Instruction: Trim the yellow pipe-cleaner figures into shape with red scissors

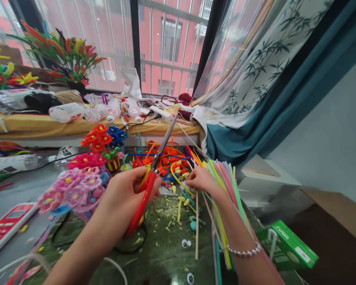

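Note:
My left hand (121, 198) is wrapped around the red handle of a pair of scissors (163, 148). The blades look closed and point up and away, toward the window. To the right, my right hand (203, 182) has its fingertips pinched together above the craft pieces; what is between them is too small to make out. A yellow pipe cleaner (173, 174) curves just left of these fingers. Beside and under the right wrist lies a bundle of pastel pipe cleaners (230, 182). Small yellow pieces (178, 209) lie below the two hands, on the dark green tabletop (163, 253).
Pink pipe-cleaner flowers (74, 186) stand on the left, with red flowers (97, 137) behind them. Orange pieces (166, 156) are heaped beyond the hands. Googly eyes (190, 278) lie near the front. A green box (290, 245) sits at the right. Plastic bottles (67, 112) line the sill.

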Demonstrator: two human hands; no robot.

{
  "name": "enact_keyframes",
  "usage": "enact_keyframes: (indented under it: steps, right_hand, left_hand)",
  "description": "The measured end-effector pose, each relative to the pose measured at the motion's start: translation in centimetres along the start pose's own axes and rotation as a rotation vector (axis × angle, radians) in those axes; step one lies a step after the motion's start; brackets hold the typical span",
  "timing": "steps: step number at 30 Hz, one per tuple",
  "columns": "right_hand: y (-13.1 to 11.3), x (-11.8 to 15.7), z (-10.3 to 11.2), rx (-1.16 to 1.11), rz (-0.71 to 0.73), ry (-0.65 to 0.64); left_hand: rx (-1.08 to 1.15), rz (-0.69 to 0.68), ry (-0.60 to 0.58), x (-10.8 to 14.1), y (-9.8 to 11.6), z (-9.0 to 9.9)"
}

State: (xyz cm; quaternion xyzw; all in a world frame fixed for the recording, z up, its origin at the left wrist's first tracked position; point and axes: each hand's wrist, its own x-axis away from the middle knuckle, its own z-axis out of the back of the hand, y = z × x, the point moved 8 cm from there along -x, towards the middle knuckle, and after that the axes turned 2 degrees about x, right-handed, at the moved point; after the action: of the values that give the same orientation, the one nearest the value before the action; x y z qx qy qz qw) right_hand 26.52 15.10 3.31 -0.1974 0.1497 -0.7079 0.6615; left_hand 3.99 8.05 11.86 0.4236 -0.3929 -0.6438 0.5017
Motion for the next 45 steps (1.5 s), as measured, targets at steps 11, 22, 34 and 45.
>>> enact_keyframes:
  steps: [11,22,34,45]
  right_hand:
    - [0.2,-1.9,-0.5,0.154,-0.057,0.042]
    - [-1.7,5.0,-4.9,0.223,0.016,-0.16]
    - [-2.8,4.5,-3.2,-0.053,0.017,0.056]
    - [-10.6,6.5,2.4,-0.914,0.476,0.248]
  left_hand:
    - [-0.037,-0.008,-0.051,0.4,0.8,0.0]
    - [0.026,0.035,-0.034,0.5,1.5,0.3]
    - [0.077,0.031,-0.016,-0.1,0.3,0.2]
    - [0.113,-0.062,0.087,-0.9,0.0,0.0]
